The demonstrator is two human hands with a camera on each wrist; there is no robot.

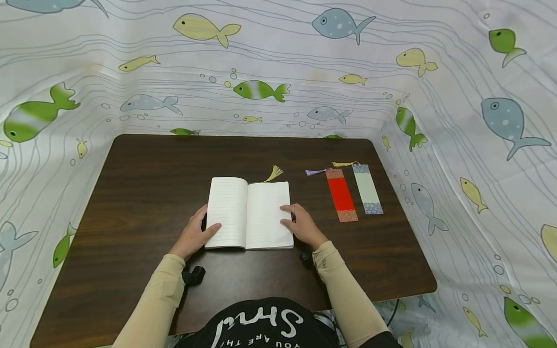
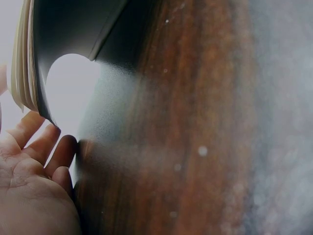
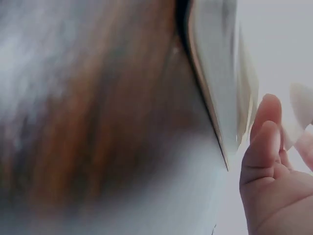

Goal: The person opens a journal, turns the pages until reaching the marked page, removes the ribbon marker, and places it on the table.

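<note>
notebook (image 1: 249, 213) lies open near the middle of the dark table (image 1: 143, 193). left hand (image 1: 193, 237) holds its left edge, thumb on the page. right hand (image 1: 302, 225) seems to grip the right edge. two bookmarks (image 1: 353, 192) lie to the right.

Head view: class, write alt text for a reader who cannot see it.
An open lined notebook lies on a dark wooden table, the left hand and the right hand holding its outer edges. Right of it lie a red bookmark and a pale green bookmark.
</note>
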